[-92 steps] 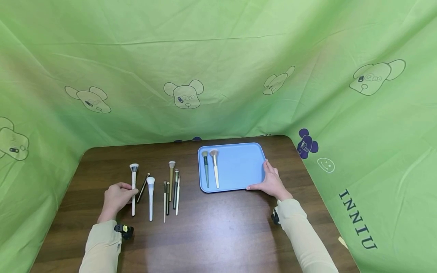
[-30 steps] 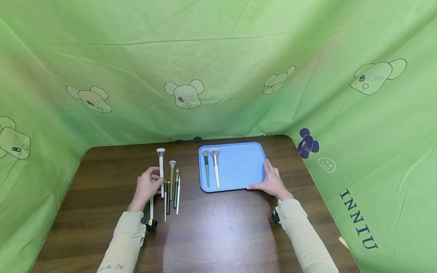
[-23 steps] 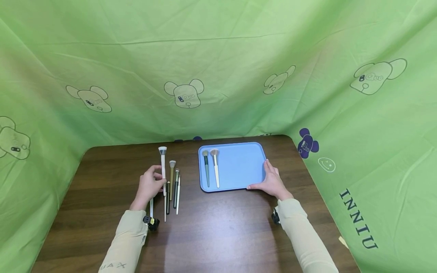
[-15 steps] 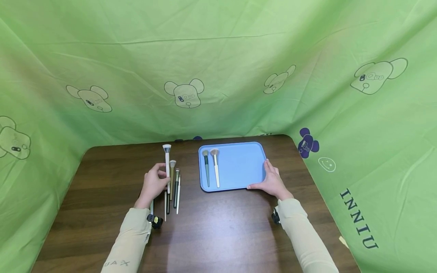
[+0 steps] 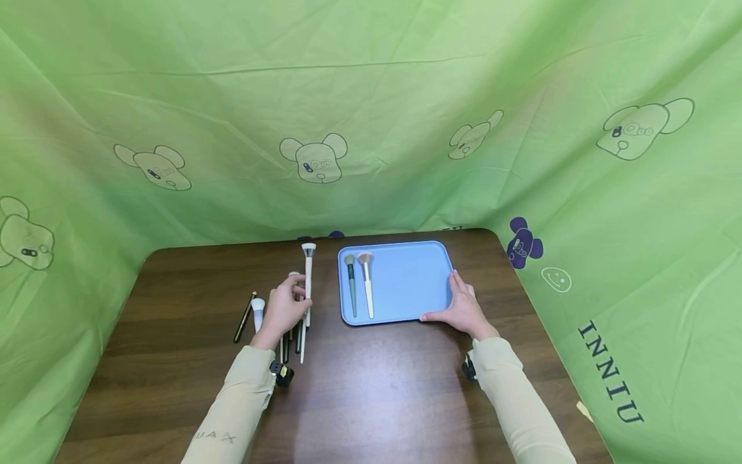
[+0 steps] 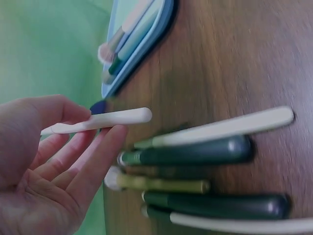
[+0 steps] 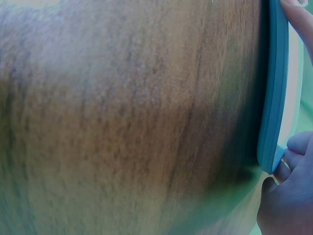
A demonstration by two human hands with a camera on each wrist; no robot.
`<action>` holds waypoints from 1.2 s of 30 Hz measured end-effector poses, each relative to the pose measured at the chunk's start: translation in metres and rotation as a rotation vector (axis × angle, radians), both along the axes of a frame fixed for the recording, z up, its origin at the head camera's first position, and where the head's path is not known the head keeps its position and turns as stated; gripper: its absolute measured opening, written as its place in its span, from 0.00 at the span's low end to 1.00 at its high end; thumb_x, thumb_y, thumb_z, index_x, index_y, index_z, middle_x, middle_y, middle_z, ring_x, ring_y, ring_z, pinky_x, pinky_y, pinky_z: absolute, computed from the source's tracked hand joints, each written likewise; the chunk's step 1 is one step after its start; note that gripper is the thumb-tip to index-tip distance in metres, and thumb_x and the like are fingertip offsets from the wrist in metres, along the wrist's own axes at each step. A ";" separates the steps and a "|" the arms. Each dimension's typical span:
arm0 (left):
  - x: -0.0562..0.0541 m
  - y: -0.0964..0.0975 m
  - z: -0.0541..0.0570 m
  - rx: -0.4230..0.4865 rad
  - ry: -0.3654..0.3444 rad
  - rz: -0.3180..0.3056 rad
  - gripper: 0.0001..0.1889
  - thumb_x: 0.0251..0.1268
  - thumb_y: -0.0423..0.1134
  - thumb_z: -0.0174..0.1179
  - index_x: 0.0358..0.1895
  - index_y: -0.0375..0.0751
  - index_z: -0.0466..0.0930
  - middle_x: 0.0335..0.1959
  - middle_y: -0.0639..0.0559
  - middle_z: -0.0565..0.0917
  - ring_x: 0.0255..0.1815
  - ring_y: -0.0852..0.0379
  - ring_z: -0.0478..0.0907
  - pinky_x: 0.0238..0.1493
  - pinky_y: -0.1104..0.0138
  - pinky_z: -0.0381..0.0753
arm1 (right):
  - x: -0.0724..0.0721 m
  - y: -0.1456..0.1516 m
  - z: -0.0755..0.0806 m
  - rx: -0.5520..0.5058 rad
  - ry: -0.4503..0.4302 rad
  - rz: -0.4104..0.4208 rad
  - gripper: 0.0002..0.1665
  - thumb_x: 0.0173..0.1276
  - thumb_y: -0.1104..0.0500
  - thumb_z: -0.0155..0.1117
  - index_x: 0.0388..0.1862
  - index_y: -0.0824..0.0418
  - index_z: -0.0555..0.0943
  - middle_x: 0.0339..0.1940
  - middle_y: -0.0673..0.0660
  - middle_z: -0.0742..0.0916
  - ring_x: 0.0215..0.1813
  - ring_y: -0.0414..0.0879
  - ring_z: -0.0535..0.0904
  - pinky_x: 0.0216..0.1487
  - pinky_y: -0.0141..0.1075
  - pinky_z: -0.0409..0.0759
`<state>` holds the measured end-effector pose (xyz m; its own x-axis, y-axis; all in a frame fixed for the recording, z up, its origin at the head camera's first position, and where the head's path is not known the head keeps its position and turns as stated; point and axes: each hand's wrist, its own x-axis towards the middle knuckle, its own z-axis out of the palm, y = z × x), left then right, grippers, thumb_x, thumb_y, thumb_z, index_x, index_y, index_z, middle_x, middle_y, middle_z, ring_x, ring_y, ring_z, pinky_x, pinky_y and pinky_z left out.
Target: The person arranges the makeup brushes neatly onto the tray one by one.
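My left hand pinches the handle of a white makeup brush between thumb and fingers, bristles pointing away from me. In the left wrist view, the rounded end of this white brush sticks out past the fingertips, raised over the table. Below the hand lies a row of several makeup brushes, among them a dark-handled brush and an olive-handled brush. My right hand holds the blue tray at its near right corner, thumb on the front rim and fingers along the right side.
Inside the tray, at its left, lie a green-handled brush and a brush with a cream handle, side by side. Left of my left hand are a thin dark brush and another white brush. Green cloth hangs around the wooden table.
My left hand has picked up the white brush from the left of the table and carried it right, over the row of brushes toward the tray. The right hand and tray stay put.
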<state>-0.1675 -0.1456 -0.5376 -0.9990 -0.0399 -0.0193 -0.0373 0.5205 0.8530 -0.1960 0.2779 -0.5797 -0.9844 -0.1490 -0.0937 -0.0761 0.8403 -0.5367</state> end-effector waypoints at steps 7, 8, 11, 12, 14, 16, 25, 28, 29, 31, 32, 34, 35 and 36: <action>-0.005 0.019 0.003 0.025 -0.011 -0.016 0.29 0.57 0.23 0.66 0.65 0.33 0.74 0.40 0.39 0.84 0.23 0.53 0.84 0.23 0.64 0.85 | 0.000 -0.001 0.001 0.002 0.005 0.002 0.88 0.39 0.27 0.82 0.80 0.76 0.46 0.83 0.70 0.50 0.77 0.68 0.50 0.73 0.59 0.58; -0.006 0.022 0.002 0.025 -0.010 -0.017 0.29 0.57 0.23 0.66 0.65 0.34 0.74 0.39 0.40 0.83 0.23 0.53 0.84 0.23 0.64 0.85 | 0.000 -0.001 0.001 0.003 0.003 0.000 0.88 0.39 0.27 0.82 0.80 0.76 0.46 0.83 0.69 0.50 0.77 0.68 0.50 0.73 0.59 0.58; -0.007 0.030 0.000 0.026 0.001 -0.031 0.28 0.56 0.22 0.66 0.64 0.33 0.75 0.38 0.41 0.83 0.21 0.54 0.83 0.22 0.65 0.85 | 0.000 0.000 0.001 0.001 0.002 0.000 0.88 0.38 0.27 0.82 0.80 0.76 0.46 0.83 0.69 0.49 0.77 0.68 0.49 0.73 0.59 0.58; -0.007 0.033 -0.001 0.024 0.007 -0.037 0.28 0.55 0.22 0.66 0.63 0.33 0.75 0.38 0.42 0.83 0.21 0.54 0.83 0.22 0.65 0.84 | 0.000 0.000 0.001 -0.001 0.001 -0.002 0.88 0.38 0.27 0.82 0.80 0.75 0.46 0.83 0.69 0.49 0.78 0.68 0.49 0.73 0.59 0.58; -0.008 0.039 -0.003 0.031 0.013 -0.046 0.28 0.55 0.21 0.66 0.62 0.32 0.75 0.37 0.42 0.83 0.20 0.55 0.83 0.21 0.65 0.84 | 0.000 0.000 0.002 -0.006 0.000 -0.001 0.88 0.38 0.26 0.82 0.80 0.75 0.46 0.83 0.69 0.49 0.78 0.68 0.49 0.73 0.59 0.58; -0.009 0.043 -0.004 0.032 0.013 -0.052 0.28 0.54 0.22 0.66 0.62 0.31 0.75 0.36 0.42 0.83 0.19 0.55 0.83 0.21 0.65 0.84 | 0.000 0.000 0.002 -0.007 -0.004 -0.002 0.89 0.37 0.26 0.82 0.80 0.75 0.46 0.83 0.68 0.49 0.78 0.68 0.49 0.73 0.59 0.58; -0.011 0.061 -0.004 0.049 -0.021 -0.058 0.28 0.57 0.21 0.65 0.63 0.30 0.74 0.37 0.42 0.82 0.22 0.55 0.83 0.21 0.65 0.84 | 0.000 0.000 0.002 -0.004 -0.006 -0.002 0.88 0.38 0.27 0.82 0.80 0.75 0.46 0.83 0.68 0.49 0.77 0.68 0.49 0.73 0.59 0.58; -0.013 0.065 -0.004 0.067 -0.025 -0.060 0.27 0.58 0.21 0.65 0.63 0.31 0.74 0.37 0.43 0.82 0.23 0.56 0.83 0.22 0.66 0.84 | 0.001 0.000 0.002 -0.003 -0.005 -0.001 0.88 0.38 0.27 0.82 0.80 0.75 0.46 0.83 0.68 0.49 0.77 0.68 0.50 0.73 0.59 0.59; -0.013 0.066 -0.004 0.075 -0.023 -0.063 0.27 0.57 0.21 0.64 0.63 0.31 0.74 0.37 0.42 0.82 0.23 0.56 0.83 0.22 0.66 0.84 | 0.001 0.000 0.002 -0.002 -0.005 0.000 0.88 0.38 0.27 0.82 0.80 0.76 0.46 0.83 0.68 0.49 0.77 0.68 0.50 0.73 0.59 0.59; -0.014 0.069 -0.003 0.087 -0.024 -0.068 0.28 0.57 0.21 0.64 0.64 0.31 0.74 0.38 0.42 0.82 0.23 0.56 0.83 0.22 0.65 0.84 | 0.001 0.000 0.002 0.002 -0.006 -0.001 0.88 0.38 0.26 0.82 0.80 0.75 0.46 0.83 0.68 0.49 0.77 0.68 0.50 0.73 0.59 0.59; -0.015 0.071 -0.002 0.092 -0.023 -0.071 0.28 0.57 0.21 0.64 0.64 0.31 0.74 0.38 0.42 0.82 0.22 0.56 0.83 0.22 0.65 0.84 | 0.001 0.000 0.002 0.003 -0.008 -0.002 0.88 0.38 0.26 0.82 0.80 0.75 0.46 0.83 0.68 0.49 0.77 0.68 0.50 0.73 0.59 0.59; -0.016 0.074 -0.001 0.084 -0.018 -0.073 0.29 0.57 0.21 0.64 0.65 0.31 0.74 0.38 0.42 0.82 0.21 0.56 0.82 0.22 0.64 0.84 | 0.001 0.000 0.002 0.006 -0.012 -0.003 0.88 0.37 0.26 0.82 0.80 0.75 0.46 0.83 0.67 0.49 0.78 0.67 0.50 0.73 0.58 0.59; -0.017 0.075 -0.001 0.077 -0.017 -0.075 0.29 0.57 0.22 0.64 0.65 0.31 0.74 0.38 0.43 0.82 0.21 0.56 0.82 0.22 0.64 0.84 | 0.001 0.001 0.002 0.005 -0.012 -0.002 0.88 0.37 0.26 0.82 0.80 0.75 0.46 0.83 0.67 0.49 0.78 0.67 0.50 0.73 0.59 0.59; -0.018 0.077 0.000 0.071 -0.020 -0.075 0.29 0.57 0.22 0.64 0.65 0.31 0.74 0.39 0.43 0.82 0.20 0.57 0.82 0.22 0.64 0.84 | 0.001 0.001 0.002 0.005 -0.009 0.000 0.88 0.37 0.26 0.82 0.80 0.75 0.46 0.83 0.68 0.49 0.78 0.68 0.50 0.73 0.59 0.59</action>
<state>-0.1856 -0.0689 -0.5378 -0.9985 0.0368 -0.0399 -0.0185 0.4605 0.8875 -0.1951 0.2787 -0.5775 -0.9835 -0.1483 -0.1032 -0.0712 0.8432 -0.5329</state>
